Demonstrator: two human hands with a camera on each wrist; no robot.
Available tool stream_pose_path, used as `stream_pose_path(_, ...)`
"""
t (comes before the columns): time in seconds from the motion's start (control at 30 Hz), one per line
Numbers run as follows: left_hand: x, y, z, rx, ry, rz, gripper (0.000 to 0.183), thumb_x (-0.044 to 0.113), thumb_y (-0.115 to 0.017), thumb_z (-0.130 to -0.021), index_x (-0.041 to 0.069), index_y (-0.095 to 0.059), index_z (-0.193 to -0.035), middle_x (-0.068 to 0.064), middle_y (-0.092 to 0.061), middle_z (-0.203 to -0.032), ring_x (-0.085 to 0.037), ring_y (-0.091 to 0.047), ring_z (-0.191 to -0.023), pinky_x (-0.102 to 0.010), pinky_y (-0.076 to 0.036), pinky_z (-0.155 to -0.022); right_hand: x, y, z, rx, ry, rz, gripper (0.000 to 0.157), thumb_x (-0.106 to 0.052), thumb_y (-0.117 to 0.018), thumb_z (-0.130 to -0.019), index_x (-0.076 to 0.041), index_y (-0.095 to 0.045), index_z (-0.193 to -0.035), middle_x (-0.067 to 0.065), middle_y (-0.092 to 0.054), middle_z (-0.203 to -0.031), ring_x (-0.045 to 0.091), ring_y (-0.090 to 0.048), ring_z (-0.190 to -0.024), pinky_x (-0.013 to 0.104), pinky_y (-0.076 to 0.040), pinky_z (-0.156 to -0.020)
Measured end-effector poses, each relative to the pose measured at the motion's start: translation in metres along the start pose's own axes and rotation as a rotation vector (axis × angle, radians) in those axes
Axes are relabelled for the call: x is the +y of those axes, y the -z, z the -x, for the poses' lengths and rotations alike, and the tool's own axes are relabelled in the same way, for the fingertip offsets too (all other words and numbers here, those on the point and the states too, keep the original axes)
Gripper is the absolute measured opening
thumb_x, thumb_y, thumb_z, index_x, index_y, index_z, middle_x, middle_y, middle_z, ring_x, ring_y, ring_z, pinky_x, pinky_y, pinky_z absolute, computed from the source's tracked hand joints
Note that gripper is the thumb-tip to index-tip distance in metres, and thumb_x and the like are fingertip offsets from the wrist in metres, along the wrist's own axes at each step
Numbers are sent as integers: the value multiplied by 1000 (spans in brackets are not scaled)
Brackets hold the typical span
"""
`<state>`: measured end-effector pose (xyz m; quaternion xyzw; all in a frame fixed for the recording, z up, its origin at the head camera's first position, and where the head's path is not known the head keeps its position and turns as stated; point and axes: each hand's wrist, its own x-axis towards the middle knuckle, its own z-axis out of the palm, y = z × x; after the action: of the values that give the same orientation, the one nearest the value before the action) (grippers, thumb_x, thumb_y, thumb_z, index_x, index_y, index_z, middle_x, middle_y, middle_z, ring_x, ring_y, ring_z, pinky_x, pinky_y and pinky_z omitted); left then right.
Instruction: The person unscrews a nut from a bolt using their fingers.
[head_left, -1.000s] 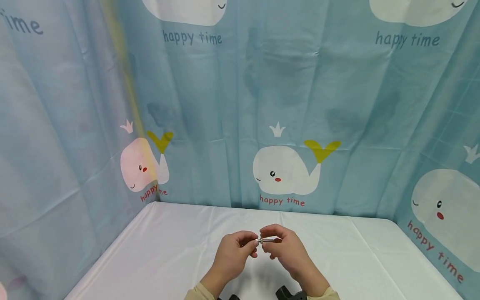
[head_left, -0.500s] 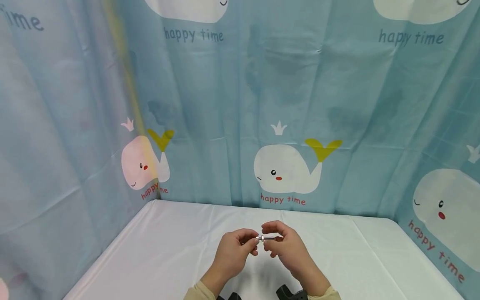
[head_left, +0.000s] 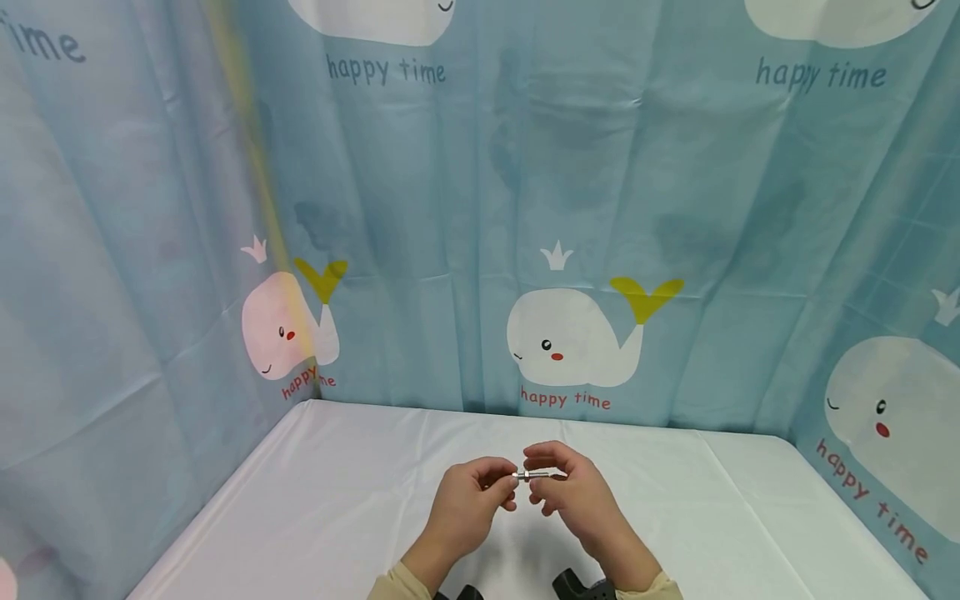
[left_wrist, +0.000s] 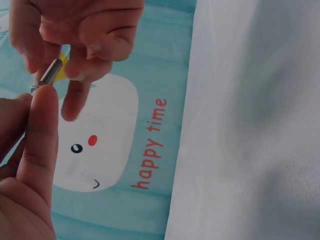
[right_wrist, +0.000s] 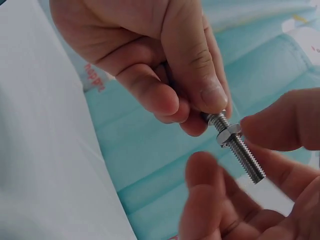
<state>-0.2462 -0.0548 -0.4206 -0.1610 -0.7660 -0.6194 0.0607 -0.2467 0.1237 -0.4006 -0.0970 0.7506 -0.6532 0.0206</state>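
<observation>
Lt-blue curtain (head_left: 450,208) fills the bkgd at the back & both sides, w/ folds, a yellowish streak on the L side & "happy time" lettering. White-covered tbl (head_left: 300,500) in front of it, back edge near the curtain, faint creases in the cloth. Whale prints (head_left: 566,337) on the curtain, w/ crowns & yellow tails; ctr one sits just above the tbl's back edge. Person's L hand (head_left: 461,508) & R hand (head_left: 577,496) face each other over the front-ctr of the tbl. L hand has the bolt pinched btwn thumb & finger. R hand holds nothing: fingers loosely bent & spread around the free end, thumb side apart from it; can't tell if one fingertip touches the nut. Beige sleeves (head_left: 397,583) at both wrists, blk devices (head_left: 581,587) by them, partly cut off at the frame's bottom. Metal bolt (right_wrist: 245,159) is up off the tbl btwn the hands, approx. level in the head view, one end hidden in the L fingers, threaded end pointing to the R hand. Smallest: hex nut (right_wrist: 229,135) on the bolt, close to the L fingertips, threads showing both sides of it.
</observation>
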Motion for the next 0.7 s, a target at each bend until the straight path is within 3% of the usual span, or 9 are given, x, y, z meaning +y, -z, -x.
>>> stream_pose_path(0.23, 1, 0, 0, 1, -11, 1, 7, 14, -71, -94, 10, -74, -98, 1, -69, -80, -16, -69, -67, -28, -58, -64, 2, -1, 0, -73, -26, -13, 30, -28, -59, -102, 0, -67, -101, 13, -68, -79, 20, -61, -63, 28, -52, -55)
stream_pose_path(0.37, 0, 0, 0, 5, -7, -6, 7, 14, -71, -94, 10, -74, -98, 2, -69, -79, -16, -68, -67, -28, -57, -64, 1, -1, 0, -29, 9, 8, 20, -16, -65, -96, -3, -67, -111, 12, -68, -97, 23, -62, -71, 31, -53, -57)
stream_pose_path(0.5, 0, 0, 0, 14, 5, -1, 8, 14, -72, -93, 8, -73, -98, 2, -68, -78, -16, -68, -67, -27, -57, -65, -3, -2, 0, 37, 21, 0, 35, -10, -69, -90, -5, -62, -125, 13, -63, -115, 27, -64, -77, 34, -55, -60)
stream_pose_path(0.7, 2, 1, 1, 4, 3, 13, 9, 16, -72, -93, 9, -73, -99, 2, -68, -79, -17, -68, -67, -29, -58, -64, 0, -2, 0, 37, -25, 21, 29, -29, -63, -100, -2, -67, -106, 11, -67, -86, 22, -59, -64, 30, -53, -56)
